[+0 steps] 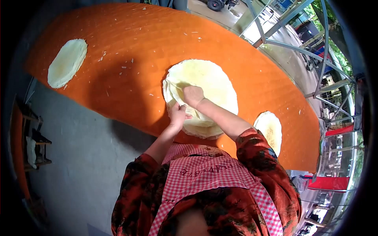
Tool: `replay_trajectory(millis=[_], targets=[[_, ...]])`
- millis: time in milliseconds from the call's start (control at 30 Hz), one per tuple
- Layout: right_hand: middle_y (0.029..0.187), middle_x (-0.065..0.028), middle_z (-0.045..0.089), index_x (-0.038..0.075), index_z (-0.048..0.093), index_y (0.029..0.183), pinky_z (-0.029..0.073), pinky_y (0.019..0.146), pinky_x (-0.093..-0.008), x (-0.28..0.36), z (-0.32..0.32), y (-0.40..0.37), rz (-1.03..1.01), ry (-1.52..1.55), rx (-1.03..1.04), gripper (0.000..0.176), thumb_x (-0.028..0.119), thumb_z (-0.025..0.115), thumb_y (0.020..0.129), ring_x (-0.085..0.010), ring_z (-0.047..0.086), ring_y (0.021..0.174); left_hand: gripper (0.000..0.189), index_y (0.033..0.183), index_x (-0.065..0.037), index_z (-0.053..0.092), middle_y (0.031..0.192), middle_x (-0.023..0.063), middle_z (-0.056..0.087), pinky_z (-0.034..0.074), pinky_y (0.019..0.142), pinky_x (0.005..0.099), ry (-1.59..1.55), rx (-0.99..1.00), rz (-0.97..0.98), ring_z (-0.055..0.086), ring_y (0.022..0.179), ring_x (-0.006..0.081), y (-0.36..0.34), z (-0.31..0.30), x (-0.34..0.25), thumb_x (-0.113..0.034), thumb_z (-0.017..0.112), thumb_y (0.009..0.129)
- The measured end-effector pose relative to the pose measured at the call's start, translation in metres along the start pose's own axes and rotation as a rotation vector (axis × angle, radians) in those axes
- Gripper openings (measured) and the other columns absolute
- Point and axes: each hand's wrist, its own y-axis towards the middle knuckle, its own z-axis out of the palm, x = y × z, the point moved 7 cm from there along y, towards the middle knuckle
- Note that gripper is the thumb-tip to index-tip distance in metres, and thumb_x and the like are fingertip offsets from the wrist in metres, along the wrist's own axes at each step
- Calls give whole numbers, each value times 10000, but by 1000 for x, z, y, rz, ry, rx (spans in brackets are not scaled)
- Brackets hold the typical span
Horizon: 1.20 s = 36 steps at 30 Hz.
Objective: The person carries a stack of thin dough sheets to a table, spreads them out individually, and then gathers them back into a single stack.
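Observation:
A stack of thin, pale round flatbreads (214, 84) lies on the orange table in front of me. Along its near left side the top layers are wrinkled and partly lifted. My left hand (178, 115) pinches the edge of a flatbread there, thumb and fingers around the thin sheet. Just above and to the right, my right hand (193, 96) is closed over the top of the stack at the fold of the same sheet. Its fingertips are hidden beneath the hand.
The curved orange table (130, 59) carries scattered crumbs and flakes. A smaller flatbread pile (67, 63) lies at its far left end, another pile (269, 131) to the right beside my right arm. Metal frame bars (303, 47) stand beyond the right edge.

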Motion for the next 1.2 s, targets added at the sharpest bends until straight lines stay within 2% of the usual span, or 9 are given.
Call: replay_trajectory(millis=[233,367,433,500,633,800,933,1067,1200], targets=[[960,-179,676,10,666,983,535,756,-390,26,-13,-10,164,105,308,402,362,487,904,-289,667,894,277,1206,28,489,1070,110,563,596,554,291,179,37,90,634,726,194,5,5,6,-39,445,941],[1004,-189,659,25,629,1071,493,830,-408,-10,-17,4,168,188,193,363,311,552,861,-320,644,942,311,1209,-5,531,1031,118,589,511,634,255,379,110,538,606,804,161,-4,11,11,-91,568,912],[982,-207,664,8,663,1029,505,792,-414,-124,1,38,182,305,-101,298,183,544,818,-320,656,931,304,1139,-25,576,1052,116,580,489,734,301,472,-113,616,583,824,197,-33,-17,-24,-47,626,840],[919,-204,678,38,686,998,516,792,-411,-165,-112,32,279,167,-60,279,136,542,780,-334,670,869,246,1072,-14,584,1004,117,595,486,747,308,440,-362,713,588,813,211,-4,-71,-6,-11,603,827],[863,-191,668,94,671,1011,522,736,-447,-125,-229,-16,152,-225,-232,291,89,520,763,-347,652,828,240,1072,-1,569,975,140,623,486,794,313,339,-345,717,615,876,232,0,-83,-40,23,572,833],[770,-146,650,66,639,963,523,655,-438,-68,-89,-39,94,-309,-7,237,77,542,747,-334,649,753,270,1047,-5,573,1052,181,622,488,808,392,751,-348,550,611,944,328,28,-55,-70,-44,647,790],[862,-164,674,77,616,1109,540,654,-404,-41,36,-50,122,88,53,317,271,570,863,-303,660,698,180,888,-14,584,848,151,659,492,719,440,793,-341,487,626,795,354,36,-56,-65,-104,684,767],[858,-183,670,48,610,1100,529,692,-404,-31,-12,-59,180,317,-153,328,242,590,837,-328,657,773,176,841,-8,584,750,125,642,493,617,382,695,-203,402,629,678,263,49,-60,-47,-149,680,803],[873,-186,673,64,587,1162,525,700,-410,-33,-13,-42,224,289,-22,346,219,565,853,-325,659,772,202,884,-28,591,758,41,602,482,580,287,336,-106,172,588,666,119,42,-48,-45,-229,611,897]])
